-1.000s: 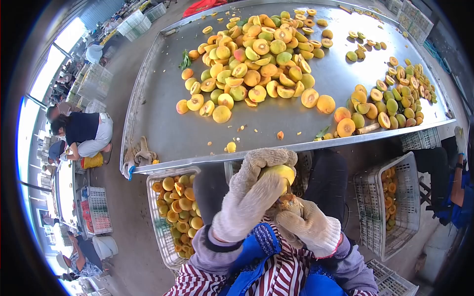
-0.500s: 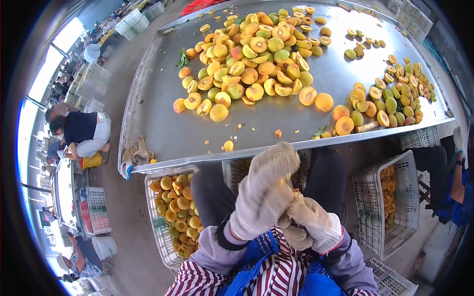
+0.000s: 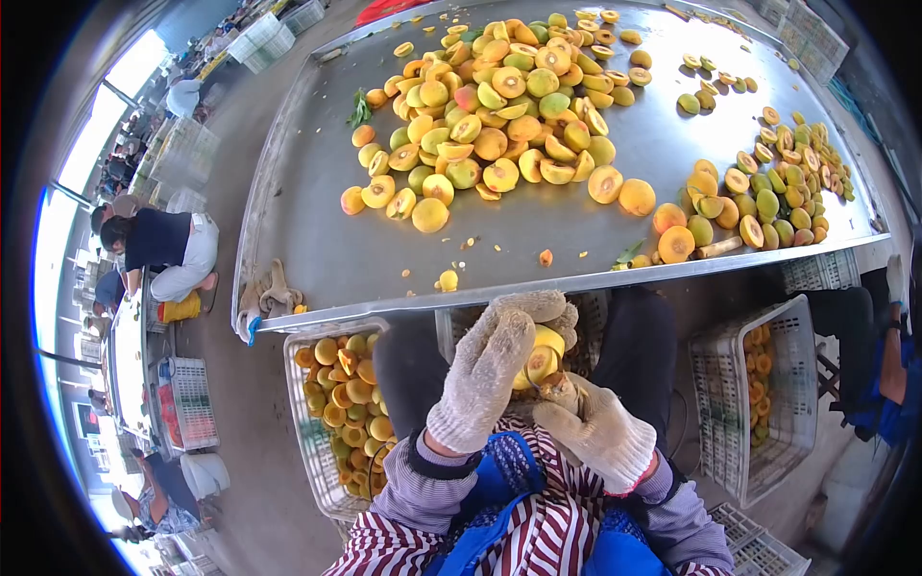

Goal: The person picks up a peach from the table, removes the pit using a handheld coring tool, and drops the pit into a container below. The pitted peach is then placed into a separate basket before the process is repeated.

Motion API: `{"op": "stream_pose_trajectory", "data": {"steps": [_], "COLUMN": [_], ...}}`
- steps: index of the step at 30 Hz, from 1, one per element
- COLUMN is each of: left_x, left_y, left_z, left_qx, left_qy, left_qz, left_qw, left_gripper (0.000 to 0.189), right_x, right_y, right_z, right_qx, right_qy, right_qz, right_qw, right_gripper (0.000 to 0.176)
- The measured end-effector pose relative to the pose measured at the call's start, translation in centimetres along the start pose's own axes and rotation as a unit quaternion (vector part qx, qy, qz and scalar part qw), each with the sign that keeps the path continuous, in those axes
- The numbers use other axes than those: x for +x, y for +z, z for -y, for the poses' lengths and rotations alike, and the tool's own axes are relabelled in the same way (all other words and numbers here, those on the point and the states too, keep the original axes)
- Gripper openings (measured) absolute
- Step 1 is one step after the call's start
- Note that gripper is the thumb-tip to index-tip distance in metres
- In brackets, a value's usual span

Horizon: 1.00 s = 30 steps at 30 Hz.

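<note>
My left hand (image 3: 492, 370), in a pale knitted glove, is wrapped round a yellow fruit half (image 3: 542, 357) with its cut face showing. Close beside it, my gloved right hand (image 3: 603, 430) is closed around something at the fruit's lower edge; a brownish bit shows between the fingers, too small to name. Both hands are over my lap, just in front of the metal table (image 3: 327, 230). A large heap of halved fruit (image 3: 490, 106) lies on the table, with a smaller pile (image 3: 783, 187) at the right.
A crate of fruit halves (image 3: 351, 403) stands left of my legs, another crate (image 3: 749, 403) to the right. A pair of gloves (image 3: 269, 296) lies on the table's near left corner. People (image 3: 168, 240) work at the left; another person's arm (image 3: 893, 355) shows at the far right.
My hands have turned and moved slightly apart, and the fruit half between them now shows clearly. The view has shifted a little.
</note>
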State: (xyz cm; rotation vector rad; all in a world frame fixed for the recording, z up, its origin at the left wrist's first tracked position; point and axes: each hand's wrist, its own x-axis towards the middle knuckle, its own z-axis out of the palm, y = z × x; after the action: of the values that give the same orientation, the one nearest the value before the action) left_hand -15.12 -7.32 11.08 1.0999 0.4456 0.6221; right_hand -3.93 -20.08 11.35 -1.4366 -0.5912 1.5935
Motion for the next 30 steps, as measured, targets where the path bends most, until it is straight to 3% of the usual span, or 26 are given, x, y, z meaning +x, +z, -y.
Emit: {"op": "stream_pose_trajectory", "data": {"steps": [1,6,8,9,11,13,15,16,17,19,20,21,23,24,26,28,29,30], "left_x": [0.1,0.3,0.9,1.5,2.5,2.7,2.4,1.1,0.6,-0.1,-0.4,-0.3,0.5,0.6,0.8,0.5,0.7,1.3], "left_y": [0.1,-0.1,-0.7,-0.9,-1.5,-1.1,0.2,-0.1,0.3,1.7,2.1,1.6,0.0,0.1,0.7,1.2,1.1,1.0], "left_z": [0.1,-0.6,-1.5,-1.5,-1.3,-2.0,-2.9,-1.0,0.5,2.8,2.9,2.4,0.5,-0.5,-1.0,-0.8,-1.2,-2.2], "left_qx": [0.027,0.068,0.225,0.225,0.264,0.233,0.030,-0.025,-0.025,0.129,0.159,0.160,0.025,-0.047,0.012,0.138,0.138,0.211], "left_qy": [-0.017,-0.001,0.004,0.003,-0.100,-0.111,-0.185,0.003,0.004,0.199,0.198,0.196,0.003,-0.091,-0.055,0.044,0.042,0.077], "left_qz": [-0.021,-0.005,0.073,0.072,0.142,0.155,0.069,0.075,0.078,-0.072,-0.133,-0.136,0.036,0.048,0.055,0.039,0.040,0.085], "left_qw": [0.999,0.998,0.972,0.972,0.949,0.954,0.980,0.997,0.997,0.969,0.958,0.958,0.999,0.994,0.997,0.989,0.989,0.971], "left_gripper": [0.055,0.058,0.056,0.056,0.057,0.062,0.068,0.067,0.067,0.062,0.056,0.056,0.050,0.043,0.043,0.037,0.037,0.035], "right_x": [0.2,-0.2,-0.2,-0.1,0.0,0.0,-0.4,-0.7,-0.7,-0.4,0.0,0.2,0.1,-0.2,-0.6,-0.9,-1.0,-1.0], "right_y": [0.1,-0.2,-0.3,-0.1,0.4,-0.2,-0.8,-1.0,-1.2,-1.3,-1.3,-1.2,-1.0,-0.9,-1.1,-1.1,-1.2,-1.5], "right_z": [-0.3,0.0,-0.6,-0.7,-0.8,0.3,1.4,1.7,1.6,1.2,1.0,0.5,0.1,0.2,0.5,0.3,-0.1,-0.7], "right_qx": [-0.108,-0.043,-0.033,-0.033,-0.177,-0.107,0.040,0.115,0.115,0.129,0.127,0.148,0.170,0.169,0.165,0.265,0.267,0.334], "right_qy": [-0.062,-0.021,0.041,0.043,-0.051,-0.004,0.093,0.059,0.057,0.039,0.039,0.061,0.085,0.081,0.071,0.055,0.055,0.067], "right_qz": [-0.055,-0.021,-0.004,-0.002,-0.051,-0.029,0.019,0.049,0.047,0.076,0.078,0.101,0.122,0.136,0.148,0.203,0.202,0.247], "right_qw": [0.991,0.999,0.999,0.999,0.982,0.994,0.995,0.990,0.991,0.988,0.988,0.982,0.974,0.973,0.973,0.941,0.941,0.907], "right_gripper": [0.027,0.031,0.033,0.033,0.034,0.031,0.028,0.026,0.026,0.027,0.027,0.028,0.029,0.031,0.033,0.032,0.032,0.032]}}
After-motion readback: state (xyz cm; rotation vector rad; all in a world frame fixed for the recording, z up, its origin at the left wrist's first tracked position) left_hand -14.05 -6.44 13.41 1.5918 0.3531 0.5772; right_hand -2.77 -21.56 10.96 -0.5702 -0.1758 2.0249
